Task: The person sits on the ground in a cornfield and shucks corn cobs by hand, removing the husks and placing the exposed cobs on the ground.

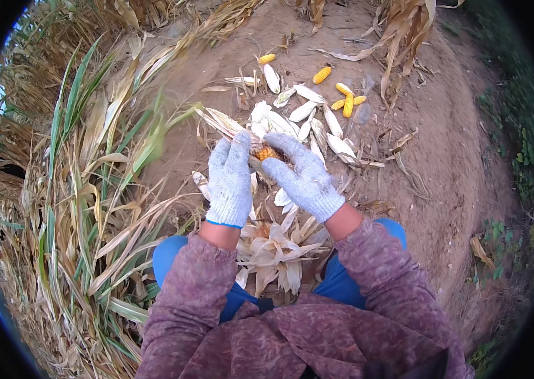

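A partly husked ear of corn (266, 153) is between my two hands, with yellow-orange kernels showing at its near end. Dry husk leaves (222, 119) trail from its far side. My left hand (230, 182), in a white knit glove with a blue cuff edge, holds the ear from the left; its thumb is mostly hidden. Gloved the same way, my right hand (306, 177) has thumb and fingers around the exposed kernels. Just beyond the hands lies a pile of ears in pale husks (279, 122). Stripped husks (279, 251) lie below, between my knees.
Several bare yellow cobs (348, 105) lie on the brown soil (442, 156) beyond the pile, with another yellow cob (322, 75) near them. Dry corn stalks and leaves (101, 199) crowd the left side. Green plants (527, 161) border the right. A hanging dry leaf clump (407, 33) is at top right.
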`<state>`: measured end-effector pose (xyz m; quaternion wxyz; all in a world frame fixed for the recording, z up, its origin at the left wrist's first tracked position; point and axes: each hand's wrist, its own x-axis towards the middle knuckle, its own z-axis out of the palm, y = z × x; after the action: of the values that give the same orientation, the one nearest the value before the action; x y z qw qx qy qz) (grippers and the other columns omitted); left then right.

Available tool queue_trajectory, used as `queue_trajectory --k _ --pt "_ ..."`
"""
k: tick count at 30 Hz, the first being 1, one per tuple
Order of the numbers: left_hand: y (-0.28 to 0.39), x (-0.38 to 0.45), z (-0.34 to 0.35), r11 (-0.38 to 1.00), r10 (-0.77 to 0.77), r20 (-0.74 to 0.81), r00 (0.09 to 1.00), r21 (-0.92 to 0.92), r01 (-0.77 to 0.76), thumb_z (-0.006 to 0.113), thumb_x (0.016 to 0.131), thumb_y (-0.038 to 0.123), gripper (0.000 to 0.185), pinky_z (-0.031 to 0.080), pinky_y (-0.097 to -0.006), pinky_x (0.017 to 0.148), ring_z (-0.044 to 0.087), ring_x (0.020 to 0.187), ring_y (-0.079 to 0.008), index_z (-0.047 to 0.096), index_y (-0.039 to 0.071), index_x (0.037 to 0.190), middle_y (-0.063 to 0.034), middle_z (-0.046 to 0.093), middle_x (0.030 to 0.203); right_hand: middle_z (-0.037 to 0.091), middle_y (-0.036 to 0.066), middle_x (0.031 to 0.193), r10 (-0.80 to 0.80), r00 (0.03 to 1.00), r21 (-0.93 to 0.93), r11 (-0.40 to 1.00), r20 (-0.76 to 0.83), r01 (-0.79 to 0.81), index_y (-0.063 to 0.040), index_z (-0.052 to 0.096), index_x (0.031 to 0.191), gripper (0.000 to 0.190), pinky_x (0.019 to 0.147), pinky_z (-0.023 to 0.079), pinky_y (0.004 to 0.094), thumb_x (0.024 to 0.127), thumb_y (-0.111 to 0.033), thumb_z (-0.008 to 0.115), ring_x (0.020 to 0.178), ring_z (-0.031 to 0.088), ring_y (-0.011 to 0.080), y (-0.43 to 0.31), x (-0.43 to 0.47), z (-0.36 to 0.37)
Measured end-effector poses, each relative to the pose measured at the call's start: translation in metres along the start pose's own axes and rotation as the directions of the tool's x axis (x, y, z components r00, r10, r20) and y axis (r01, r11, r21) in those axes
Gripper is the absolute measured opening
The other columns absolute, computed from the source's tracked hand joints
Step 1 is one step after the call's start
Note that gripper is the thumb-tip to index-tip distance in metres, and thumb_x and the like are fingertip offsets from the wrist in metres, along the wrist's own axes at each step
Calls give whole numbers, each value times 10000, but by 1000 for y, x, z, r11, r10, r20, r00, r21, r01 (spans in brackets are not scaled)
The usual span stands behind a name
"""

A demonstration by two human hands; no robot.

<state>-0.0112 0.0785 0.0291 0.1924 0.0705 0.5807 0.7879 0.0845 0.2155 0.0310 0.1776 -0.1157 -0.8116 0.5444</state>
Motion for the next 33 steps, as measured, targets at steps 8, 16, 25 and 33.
queue_trajectory --k 8,16,25,33 --pt "-4 1 -13 813 -88 111 990 -566 136 602 1118 283 269 524 -510 1091 661 1172 -292 623 56 1261 -127 681 1229 683 110 1243 361 911 961 110 201 -255 -66 619 1304 363 1043 565 381 1095 -359 665 1153 676 219 27 11 18" --pt "38 -10 -8 897 -26 85 996 -437 60 561 1123 336 291 524 -441 946 627 959 -252 614 82 991 -68 633 937 695 97 1159 385 915 992 1 118 -129 -44 649 1277 424 952 616 413 1108 -432 619 1073 698 259 26 36 -16" --pt "27 -38 -14 872 -362 666 652 489 -14 715 1031 410 391 564 -373 749 683 828 -251 645 28 1081 -70 684 892 678 112 1180 402 916 996 79 2 -36 -70 630 1313 334 941 606 411 1122 -344 611 1043 683 243 48 49 -27" --pt "29 -30 -11 515 -148 452 880 794 -322 784 968 425 394 565 -415 756 725 831 -285 733 46 1065 -141 733 893 691 151 1311 393 911 836 452 125 -310 -76 549 1517 769 900 610 378 1127 -687 295 1051 697 233 18 36 -20"
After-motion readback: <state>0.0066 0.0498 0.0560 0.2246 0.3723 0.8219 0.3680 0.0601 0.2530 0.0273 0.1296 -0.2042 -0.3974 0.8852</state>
